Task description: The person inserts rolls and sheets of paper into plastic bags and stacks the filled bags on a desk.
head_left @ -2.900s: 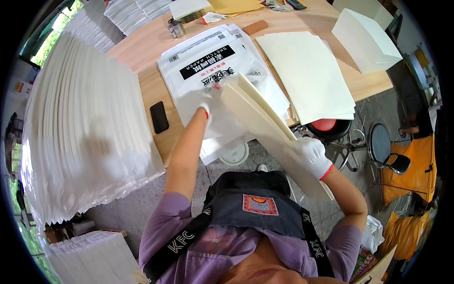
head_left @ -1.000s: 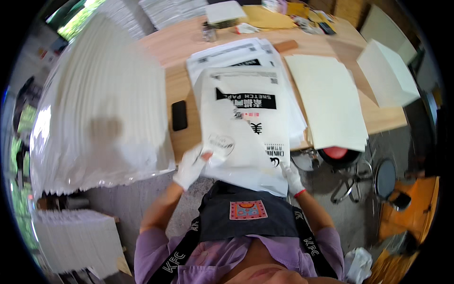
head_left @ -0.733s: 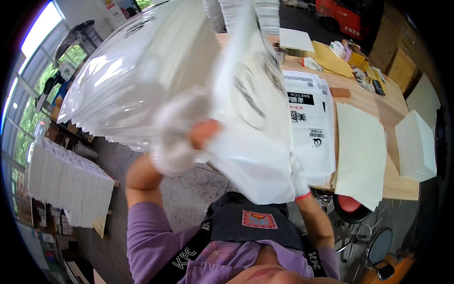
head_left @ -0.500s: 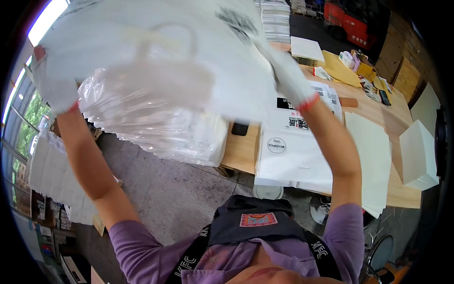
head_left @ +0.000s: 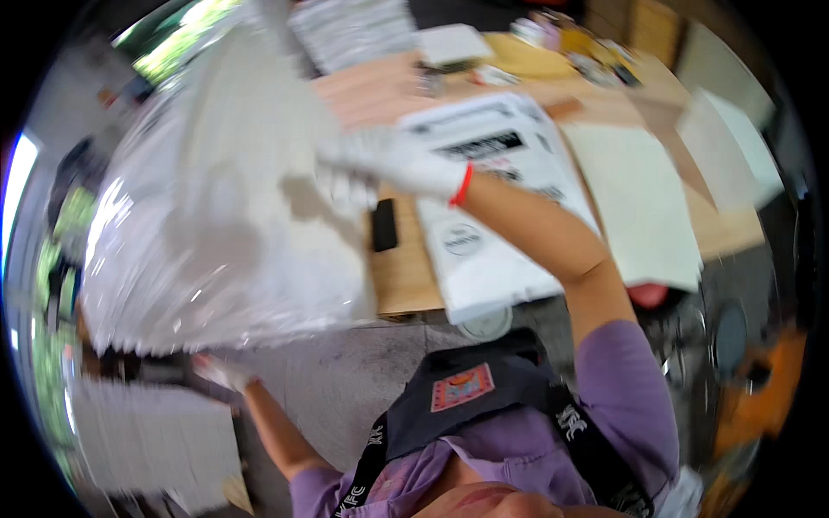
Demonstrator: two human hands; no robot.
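A large pile of white sheets in clear plastic (head_left: 216, 250) fills the left side, its glossy wrapping creased along the near edge. My right hand (head_left: 389, 162), in a white glove with a red cuff, hovers by the pile's right side, above the tabletop; motion smears its fingers. Low on the left, my left hand (head_left: 224, 371), also gloved, is just below the pile's near edge. Its fingers are blurred, and I cannot tell whether they touch the wrapping. Between the pile and a printed white package (head_left: 492, 259) lies a black phone (head_left: 384, 224).
Pale sheets (head_left: 635, 198) lie right of the package on the wooden table (head_left: 406, 289). A white box-like block (head_left: 730, 151) stands at the right edge. Farther back are a white stack (head_left: 354, 30) and yellow paper (head_left: 527, 56). Another sheet stack (head_left: 155, 440) stands lower left.
Both hands held up a large white sheet-like piece before; it is no longer raised. My left hand has dropped low, my right has moved left, and the view has shifted toward the pile.
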